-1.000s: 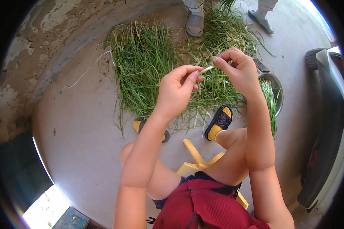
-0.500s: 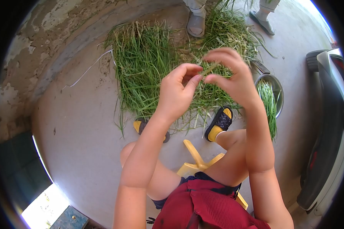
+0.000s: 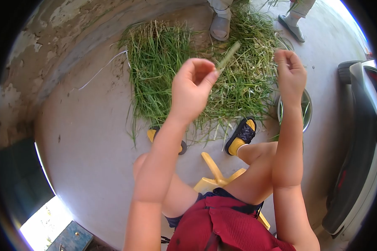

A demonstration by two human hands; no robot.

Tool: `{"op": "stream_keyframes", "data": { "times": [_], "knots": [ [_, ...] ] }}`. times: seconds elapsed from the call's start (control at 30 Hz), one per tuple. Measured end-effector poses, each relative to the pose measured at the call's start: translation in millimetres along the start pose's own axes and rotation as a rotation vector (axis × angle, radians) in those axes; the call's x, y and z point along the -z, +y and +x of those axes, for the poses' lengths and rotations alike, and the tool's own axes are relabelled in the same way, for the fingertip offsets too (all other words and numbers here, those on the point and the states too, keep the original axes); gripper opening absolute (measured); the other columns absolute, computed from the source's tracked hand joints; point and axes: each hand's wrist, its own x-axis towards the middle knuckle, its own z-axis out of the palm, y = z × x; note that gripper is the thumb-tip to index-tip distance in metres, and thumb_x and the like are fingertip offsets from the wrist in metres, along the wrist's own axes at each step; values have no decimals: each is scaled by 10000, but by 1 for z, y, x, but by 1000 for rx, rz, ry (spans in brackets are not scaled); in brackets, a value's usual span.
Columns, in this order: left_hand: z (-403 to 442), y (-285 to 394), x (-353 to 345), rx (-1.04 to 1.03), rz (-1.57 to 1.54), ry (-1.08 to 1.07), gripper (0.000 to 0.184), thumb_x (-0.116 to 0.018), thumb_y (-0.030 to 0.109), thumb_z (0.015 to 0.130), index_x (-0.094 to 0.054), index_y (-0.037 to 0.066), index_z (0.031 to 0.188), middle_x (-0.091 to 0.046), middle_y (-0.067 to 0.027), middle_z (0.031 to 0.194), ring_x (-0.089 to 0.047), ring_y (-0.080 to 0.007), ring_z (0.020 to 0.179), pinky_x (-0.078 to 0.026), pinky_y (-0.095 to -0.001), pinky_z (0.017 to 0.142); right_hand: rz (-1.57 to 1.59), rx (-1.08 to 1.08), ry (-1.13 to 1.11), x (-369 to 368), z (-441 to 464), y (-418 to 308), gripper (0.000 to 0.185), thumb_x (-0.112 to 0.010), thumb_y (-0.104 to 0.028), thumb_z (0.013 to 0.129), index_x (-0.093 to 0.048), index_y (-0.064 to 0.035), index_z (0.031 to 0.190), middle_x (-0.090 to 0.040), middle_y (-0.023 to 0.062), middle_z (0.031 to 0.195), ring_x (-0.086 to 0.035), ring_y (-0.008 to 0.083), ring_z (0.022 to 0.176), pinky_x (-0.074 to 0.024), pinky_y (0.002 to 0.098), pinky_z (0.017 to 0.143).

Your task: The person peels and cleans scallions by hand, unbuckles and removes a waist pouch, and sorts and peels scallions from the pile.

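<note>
Pinching one stalk (image 3: 229,55) in the left hand (image 3: 193,90), hands apart, over the grass (image 3: 238,88).
Step in hand appears to be single-stalk handling; the next move calls for a steady left pinch. The right hand (image 3: 291,75) is curled at the grass's right edge; its contents cannot be told. Count: one stalk, two hands, one metal bowl (image 3: 309,117) right of the grass, two dark sandals (image 3: 243,133) at its near edge.

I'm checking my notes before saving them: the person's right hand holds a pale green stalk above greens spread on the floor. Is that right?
Not quite: the head view shows the pale green stalk in the left hand, not the right hand, above greens spread on the floor.
</note>
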Motion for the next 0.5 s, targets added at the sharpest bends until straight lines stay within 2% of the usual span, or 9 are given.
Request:
{"op": "stream_keyframes", "data": {
  "times": [0.07,0.1,0.17,0.27,0.37,0.47,0.5],
  "knots": [
    [8,0,6,136,-535,15,131,-576,56,889,-567,43,1018,-608,-18,891,-583,-118,812,-468,-271,778,-4,133,-115,-19,-12,0,213,-579,-230,908,-613,-24,950,-636,47,907,-573,99,815,-457,246,670],
    [11,-3,12,151,-726,-30,163,-542,61,907,-556,46,1069,-598,-27,912,-576,-118,815,-474,-301,809,132,94,-251,-31,-21,-5,260,-574,-255,913,-584,-40,1059,-628,49,953,-573,121,882,-458,250,739],
    [13,-2,17,180,-879,-39,167,-526,63,916,-556,45,1079,-596,-35,926,-574,-119,817,-480,-317,818,390,-37,-552,-48,-36,-13,323,-524,-297,938,-563,-29,1113,-619,71,1022,-568,143,954,-445,269,808],
    [18,-6,21,187,-1054,-50,169,-499,61,927,-556,34,1084,-585,-54,940,-567,-133,834,-491,-324,823,504,-265,-878,-56,-50,-25,402,-451,-331,963,-538,19,1141,-634,82,1033,-557,151,999,-431,285,863],
    [22,-6,33,172,-1146,-3,167,-490,67,931,-553,18,1077,-576,-64,924,-564,-151,839,-495,-306,813,566,-441,-1027,-59,-58,-19,402,-377,-290,991,-509,45,1171,-616,126,1023,-612,215,953,-450,340,910],
    [26,-3,54,120,-1160,73,154,-496,62,926,-549,3,1059,-567,-76,908,-557,-147,827,-501,-310,818,652,-613,-1119,-57,-60,-22,376,-378,-252,990,-508,51,1170,-621,146,1000,-622,244,938,-473,359,880],
    [28,-3,61,110,-1179,102,150,-496,62,926,-548,0,1053,-565,-77,903,-556,-149,826,-501,-314,819,676,-659,-1119,-57,-60,-24,347,-383,-214,984,-509,50,1171,-625,157,983,-622,245,913,-494,363,833]
  ]
}}
